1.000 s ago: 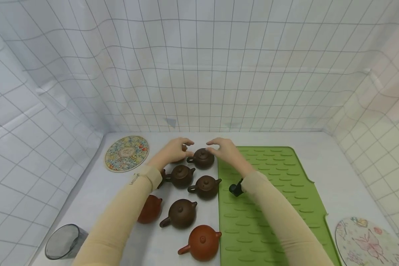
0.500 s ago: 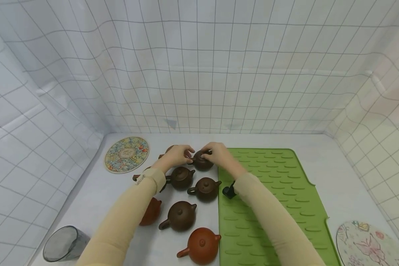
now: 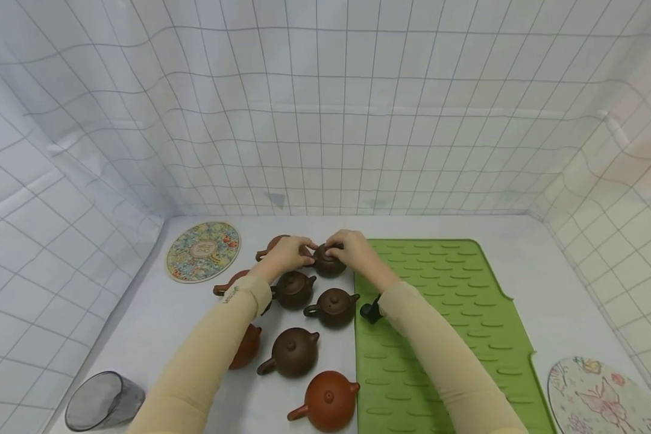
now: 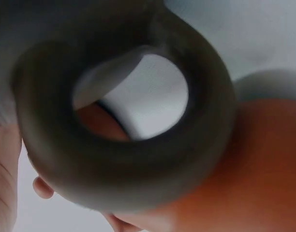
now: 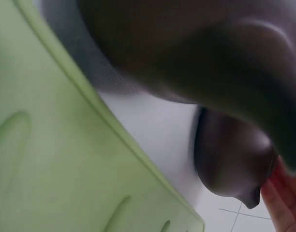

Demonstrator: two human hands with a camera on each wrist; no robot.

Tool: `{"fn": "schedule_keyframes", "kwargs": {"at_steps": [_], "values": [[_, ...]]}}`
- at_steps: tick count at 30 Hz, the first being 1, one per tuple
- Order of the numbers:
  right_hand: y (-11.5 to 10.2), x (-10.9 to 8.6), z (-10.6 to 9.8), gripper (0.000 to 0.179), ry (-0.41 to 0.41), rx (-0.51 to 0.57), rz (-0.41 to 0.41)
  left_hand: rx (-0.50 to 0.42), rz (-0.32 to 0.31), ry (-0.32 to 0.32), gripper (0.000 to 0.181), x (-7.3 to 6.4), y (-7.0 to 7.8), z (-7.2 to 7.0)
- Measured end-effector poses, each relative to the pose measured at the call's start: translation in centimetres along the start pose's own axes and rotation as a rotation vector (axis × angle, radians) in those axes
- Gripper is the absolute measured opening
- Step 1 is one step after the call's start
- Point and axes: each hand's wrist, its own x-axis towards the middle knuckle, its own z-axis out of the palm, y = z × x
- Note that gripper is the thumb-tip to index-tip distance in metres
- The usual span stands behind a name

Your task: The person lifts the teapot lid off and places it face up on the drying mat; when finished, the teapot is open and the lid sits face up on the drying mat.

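Note:
At the back of the table, a dark brown teapot (image 3: 330, 267) stands left of the green mat's edge, between both hands. My left hand (image 3: 290, 252) holds its handle between thumb and fingers. From the right, my right hand (image 3: 355, 249) pinches the lid at the top, its fingers hiding the knob. In the right wrist view that hand's fingers (image 5: 282, 200) lie beside the far dark teapot (image 5: 232, 154). A large dark handle ring (image 4: 128, 169) of a nearer teapot covers much of the left wrist view, with an orange-red teapot (image 4: 269, 169) behind it.
Several brown and red teapots stand close below my hands, including a dark one (image 3: 336, 307) and a red one (image 3: 331, 402). A ribbed green mat (image 3: 456, 325) lies right. A floral disc (image 3: 203, 252) is back left, a glass (image 3: 105, 401) front left, a butterfly disc (image 3: 602, 395) front right.
Both hands have come in from either side of the back dark teapot. The left has taken its handle, and the right has moved left onto its lid. The teapots stay in place.

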Motion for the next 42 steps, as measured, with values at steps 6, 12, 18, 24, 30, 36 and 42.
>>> {"fn": "schedule_keyframes", "kwargs": {"at_steps": [6,12,18,24,30,36,42], "values": [[0.8,-0.5,-0.4,0.022,0.078,0.173,0.014,-0.020,-0.031,-0.002,0.034,0.0,0.2,-0.1],[2.4,-2.0,-2.2,0.028,0.091,0.453,0.247,-0.028,-0.045,0.014,0.036,0.1,0.2,0.0],[4.9,-3.6,-3.5,0.039,0.053,0.908,0.419,-0.041,-0.059,0.014,0.037,0.0,0.3,0.1],[6.5,-5.0,-3.7,0.046,0.043,1.263,0.480,-0.041,-0.062,0.029,0.035,-0.2,0.3,0.3],[7.6,-6.2,-3.3,0.045,0.069,1.289,0.552,-0.048,-0.064,0.024,0.035,-0.2,0.2,0.4],[8.7,-6.9,-3.3,0.044,0.094,1.270,0.562,-0.045,-0.053,0.030,0.035,0.0,0.0,0.5],[8.8,-7.4,-3.4,0.047,0.114,0.996,0.610,-0.025,-0.043,0.039,0.034,0.0,0.1,0.4]]}}
